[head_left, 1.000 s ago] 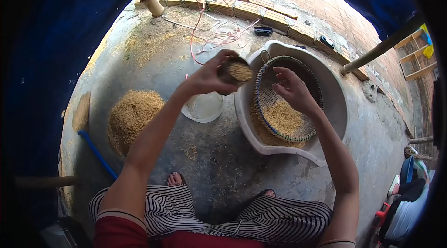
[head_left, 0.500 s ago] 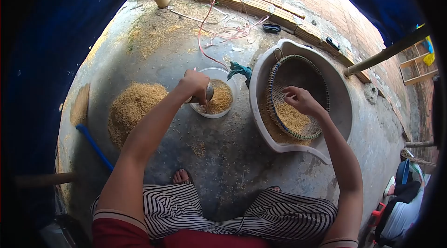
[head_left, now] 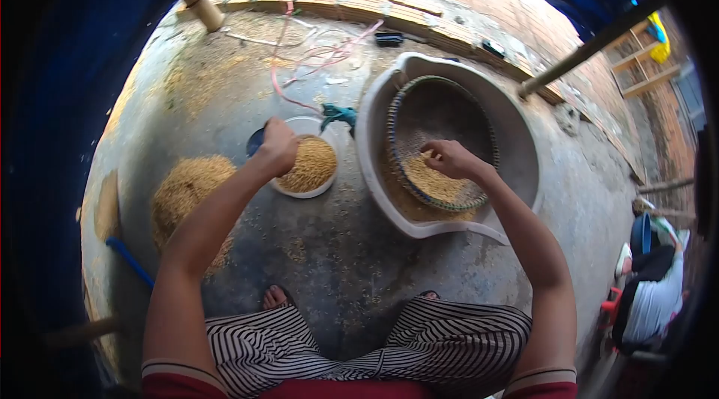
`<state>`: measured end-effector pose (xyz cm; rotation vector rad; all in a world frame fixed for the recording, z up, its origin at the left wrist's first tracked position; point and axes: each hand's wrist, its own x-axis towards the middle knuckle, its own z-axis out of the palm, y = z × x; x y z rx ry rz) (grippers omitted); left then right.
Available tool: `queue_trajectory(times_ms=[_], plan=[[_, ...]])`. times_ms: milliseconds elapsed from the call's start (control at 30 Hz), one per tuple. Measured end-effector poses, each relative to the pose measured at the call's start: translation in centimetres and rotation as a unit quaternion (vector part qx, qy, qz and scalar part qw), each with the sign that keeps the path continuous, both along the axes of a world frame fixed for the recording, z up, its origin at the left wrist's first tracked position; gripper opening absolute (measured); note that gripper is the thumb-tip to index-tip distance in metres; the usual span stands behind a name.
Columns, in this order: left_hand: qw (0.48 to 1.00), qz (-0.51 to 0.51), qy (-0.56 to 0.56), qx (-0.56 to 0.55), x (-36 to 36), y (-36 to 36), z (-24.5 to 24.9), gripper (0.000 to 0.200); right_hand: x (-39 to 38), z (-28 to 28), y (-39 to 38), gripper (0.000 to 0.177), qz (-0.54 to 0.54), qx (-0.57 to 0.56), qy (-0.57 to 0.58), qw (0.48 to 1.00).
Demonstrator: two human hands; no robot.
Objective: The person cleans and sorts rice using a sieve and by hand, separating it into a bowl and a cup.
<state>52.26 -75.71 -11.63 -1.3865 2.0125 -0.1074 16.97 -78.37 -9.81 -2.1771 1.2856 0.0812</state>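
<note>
My left hand (head_left: 278,147) is closed on a dark scoop (head_left: 256,142) at the left rim of a white bucket (head_left: 330,183). Yellow grain (head_left: 311,165) fills much of that bucket. Over the round sieve (head_left: 492,137) is my right hand (head_left: 453,159), its fingers bent and pressed together near the grain (head_left: 434,180) lying in the sieve; anything between the fingertips is too small to make out. The sieve rests tilted inside a large grey tub (head_left: 530,167), with more grain beneath it.
A grain heap (head_left: 191,193) lies on the floor at left, near a blue handle (head_left: 129,263). Tangled pink cord (head_left: 329,55) lies beyond the bucket. A teal cloth (head_left: 339,116) hangs at the tub's left edge. Another person (head_left: 653,302) sits at far right.
The view has shifted, moving most things left. My left hand has gone from above the bucket's grain to its left rim with the scoop. My right hand remains over the sieve.
</note>
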Motion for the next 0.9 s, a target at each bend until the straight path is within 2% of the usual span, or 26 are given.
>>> queue_trajectory(times_ms=[33,67,133,167,200,233,267,300,333,367,400,433,467,533,567,633,667,700,733,767,833,867,900], plan=[[1.000,0.022,0.023,0.001,0.2,-0.4,0.3,0.019,-0.5,0.0,-0.1,0.035,0.001,-0.007,-0.005,1.000],[0.998,0.041,0.036,0.024,-1.0,-0.1,4.1,0.039,-1.1,0.2,-0.3,0.035,-0.022,-0.010,-0.001,1.000],[0.994,0.022,0.093,-0.060,-1.9,0.2,8.1,0.058,-2.1,0.3,-0.6,0.037,-0.054,0.001,0.013,0.998],[0.989,0.059,0.137,-0.014,-2.8,-0.2,10.9,0.068,-3.2,0.1,-0.8,0.037,-0.066,0.001,0.011,0.998],[0.976,0.043,0.205,-0.052,-3.1,-0.3,12.1,0.070,-4.2,-0.3,-1.0,0.039,-0.089,-0.053,0.031,0.994],[0.950,0.031,0.302,-0.075,-4.0,-0.1,13.5,0.072,-4.9,-0.3,-1.1,0.042,-0.112,-0.106,0.052,0.987],[0.897,0.005,0.433,-0.092,-5.0,-0.4,14.1,0.076,-5.7,-0.3,-1.1,0.051,-0.178,-0.091,0.080,0.977],[0.898,-0.003,0.432,-0.089,-6.5,-0.4,14.2,0.076,-6.7,-0.9,-1.1,0.051,-0.187,-0.091,0.078,0.975],[0.827,0.010,0.559,-0.064,-8.2,-0.3,14.1,0.078,-7.8,-1.8,-1.2,0.055,-0.239,-0.142,0.103,0.955],[0.773,0.006,0.630,-0.072,-9.8,-0.4,13.4,0.079,-9.1,-2.7,-1.2,0.059,-0.290,-0.192,0.128,0.929],[0.716,-0.006,0.694,-0.077,-11.3,-0.5,12.7,0.081,-10.0,-2.8,-1.1,0.066,-0.323,-0.170,0.150,0.919],[0.691,-0.034,0.713,-0.117,-12.7,-0.8,10.8,0.082,-11.3,-3.7,-1.1,0.066,-0.327,-0.171,0.150,0.917],[0.692,-0.043,0.704,-0.154,-13.7,-0.9,9.3,0.081,-12.9,-5.2,-1.3,0.070,-0.376,-0.119,0.111,0.912],[0.675,-0.020,0.721,-0.155,-15.2,-1.0,5.8,0.079,-14.9,-6.8,-1.5,0.084,-0.452,0.003,0.021,0.892],[0.672,-0.002,0.724,-0.155,-15.8,-0.9,4.5,0.078,-15.0,-6.4,-1.1,0.084,-0.455,0.002,0.020,0.890],[0.686,0.001,0.709,-0.162,-16.3,-0.6,3.6,0.078,-15.2,-5.5,-0.1,0.072,-0.538,0.075,-0.042,0.839],[0.700,0.006,0.694,-0.171,-16.5,-0.7,3.3,0.078,-15.7,-5.2,0.1,0.072,-0.541,0.075,-0.043,0.837],[0.700,0.003,0.693,-0.169,-16.7,-0.8,3.4,0.078,-16.5,-5.1,0.3,0.059,-0.527,0.119,-0.065,0.839],[0.680,0.032,0.715,-0.159,-16.6,-0.9,3.6,0.078,-17.0,-5.1,0.4,0.047,-0.511,0.163,-0.087,0.839],[0.659,0.062,0.735,-0.149,-16.5,-1.1,3.8,0.078,-17.3,-5.2,0.5,0.047,-0.513,0.163,-0.089,0.838],[0.656,0.055,0.735,-0.163,-16.3,-1.6,3.6,0.077,-17.7,-5.5,0.6,0.029,-0.498,0.239,-0.093,0.828],[0.652,0.056,0.737,-0.168,-16.3,-1.7,3.6,0.076,-17.9,-5.6,0.6,0.029,-0.500,0.239,-0.094,0.827],[0.648,0.057,0.739,-0.173,-16.3,-1.9,3.6,0.075,-18.2,-5.9,0.6,0.027,-0.508,0.194,-0.153,0.825]])
